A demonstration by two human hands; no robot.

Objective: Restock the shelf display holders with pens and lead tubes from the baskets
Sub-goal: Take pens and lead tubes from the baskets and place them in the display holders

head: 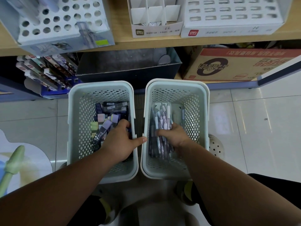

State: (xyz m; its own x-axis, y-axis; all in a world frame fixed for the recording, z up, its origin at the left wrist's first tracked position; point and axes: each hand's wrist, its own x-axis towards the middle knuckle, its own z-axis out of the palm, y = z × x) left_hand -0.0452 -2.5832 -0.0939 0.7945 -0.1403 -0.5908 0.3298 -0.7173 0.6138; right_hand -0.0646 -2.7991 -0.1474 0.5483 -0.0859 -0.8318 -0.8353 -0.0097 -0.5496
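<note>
Two pale green perforated baskets stand side by side on the floor. The left basket (76, 128) holds several lead tubes (106, 119), dark and pastel. My left hand (120, 141) reaches into it, fingers curled down among the tubes, thumb on the rim; whether it grips one is hidden. The right basket (200, 115) holds several pens (160, 118). My right hand (172, 136) is inside it, fingers curled round a bunch of pens. On the shelf above stand a round-hole holder (61, 18), a divided white box (156, 17) and a slotted white holder (231, 12).
Under the shelf sit a dark open bin (128, 66), a rack of packaged pens (47, 72) at the left and a cardboard carton (236, 64) at the right. Glossy tiled floor (252, 128) spreads to the right. A pale perforated shoe (215, 144) sits beside the right basket.
</note>
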